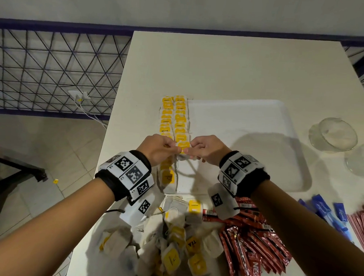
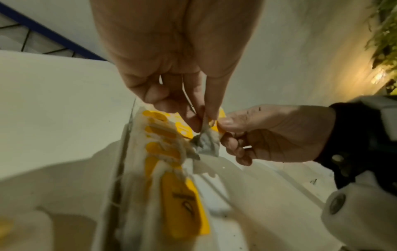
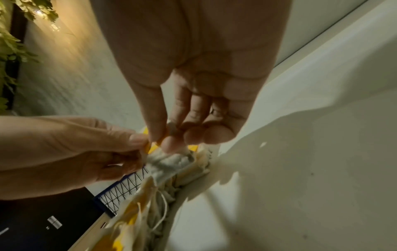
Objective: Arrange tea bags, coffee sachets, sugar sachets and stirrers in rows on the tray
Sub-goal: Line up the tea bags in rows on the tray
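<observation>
Two rows of yellow-tagged tea bags (image 1: 174,118) run along the left edge of the white tray (image 1: 252,120). Both hands meet over the near end of those rows and pinch one tea bag (image 1: 183,146) between them. My left hand (image 1: 161,148) pinches its left side between thumb and forefinger. My right hand (image 1: 204,148) pinches its right side. In the left wrist view the tea bag (image 2: 206,144) hangs grey-white below the fingertips, with its yellow tag behind. In the right wrist view the tea bag (image 3: 167,161) sits under the right hand's fingertips (image 3: 171,144).
A loose heap of tea bags (image 1: 170,243) lies at the table's near edge. Red coffee sachets (image 1: 251,238) lie right of it, then blue sachets (image 1: 330,213) and pink stirrers (image 1: 363,221). Two glass bowls (image 1: 334,134) stand at the right. A railing (image 1: 53,66) lies beyond the table's left edge.
</observation>
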Demonstrator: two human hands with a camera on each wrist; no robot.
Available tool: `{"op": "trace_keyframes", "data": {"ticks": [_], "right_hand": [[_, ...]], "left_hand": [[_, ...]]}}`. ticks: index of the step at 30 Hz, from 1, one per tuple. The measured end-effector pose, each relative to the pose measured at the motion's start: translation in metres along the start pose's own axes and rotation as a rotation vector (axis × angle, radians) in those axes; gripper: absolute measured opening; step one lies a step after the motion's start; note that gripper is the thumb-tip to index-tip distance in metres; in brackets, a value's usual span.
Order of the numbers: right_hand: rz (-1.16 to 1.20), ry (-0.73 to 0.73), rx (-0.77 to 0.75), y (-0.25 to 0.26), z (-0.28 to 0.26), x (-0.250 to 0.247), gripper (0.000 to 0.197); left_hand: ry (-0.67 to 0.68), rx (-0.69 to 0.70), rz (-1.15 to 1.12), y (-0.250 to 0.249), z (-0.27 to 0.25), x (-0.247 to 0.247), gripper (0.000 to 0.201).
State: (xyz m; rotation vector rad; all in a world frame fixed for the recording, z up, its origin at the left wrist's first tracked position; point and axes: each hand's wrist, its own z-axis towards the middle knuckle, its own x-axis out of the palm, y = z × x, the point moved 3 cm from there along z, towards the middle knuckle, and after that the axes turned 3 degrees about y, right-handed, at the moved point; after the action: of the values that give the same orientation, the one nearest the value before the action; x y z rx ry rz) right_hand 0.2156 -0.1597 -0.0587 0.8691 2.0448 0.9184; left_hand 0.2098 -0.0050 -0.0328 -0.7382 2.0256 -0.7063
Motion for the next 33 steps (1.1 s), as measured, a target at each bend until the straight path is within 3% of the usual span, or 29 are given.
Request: {"op": "trace_keyframes", "data": {"ticks": [2, 5, 8, 12, 15, 17, 19, 23, 27, 30, 33], "right_hand": [[-0.014, 0.036, 0.041, 0.001, 0.002, 0.001, 0.019], [-0.014, 0.064, 0.102, 0.000, 0.007, 0.005, 0.021], [0.017, 0.001, 0.150, -0.003, 0.018, 0.005, 0.021], [0.027, -0.106, 0.205, -0.006, 0.027, 0.005, 0.024], [0.047, -0.112, 0.196, -0.005, 0.027, 0.005, 0.026], [0.037, -0.101, 0.157, -0.002, 0.022, 0.003, 0.026], [0.044, -0.095, 0.116, 0.001, 0.016, 0.003, 0.026], [0.101, -0.097, 0.084, 0.001, 0.010, 0.002, 0.024], [0.143, -0.075, 0.095, 0.000, 0.007, 0.003, 0.022], [0.177, -0.062, 0.105, -0.001, 0.006, 0.004, 0.021], [0.177, -0.029, 0.128, -0.002, 0.007, 0.005, 0.018]], "left_hand": [[-0.023, 0.036, 0.097, -0.003, 0.000, -0.005, 0.013], [-0.075, 0.066, 0.144, -0.002, 0.001, -0.013, 0.014], [-0.100, 0.050, 0.140, 0.000, 0.006, -0.017, 0.006], [-0.074, 0.027, 0.325, -0.001, 0.014, -0.016, 0.021], [-0.069, 0.031, 0.455, -0.008, 0.017, -0.011, 0.012], [-0.068, 0.067, 0.511, -0.013, 0.019, -0.009, 0.030], [-0.072, 0.126, 0.517, -0.019, 0.020, -0.010, 0.035], [-0.013, 0.169, 0.520, -0.021, 0.021, -0.007, 0.017], [-0.002, 0.132, 0.442, -0.016, 0.023, -0.009, 0.016], [0.040, 0.106, 0.511, -0.014, 0.026, -0.009, 0.022], [0.050, 0.077, 0.506, -0.012, 0.027, -0.008, 0.013]]}}
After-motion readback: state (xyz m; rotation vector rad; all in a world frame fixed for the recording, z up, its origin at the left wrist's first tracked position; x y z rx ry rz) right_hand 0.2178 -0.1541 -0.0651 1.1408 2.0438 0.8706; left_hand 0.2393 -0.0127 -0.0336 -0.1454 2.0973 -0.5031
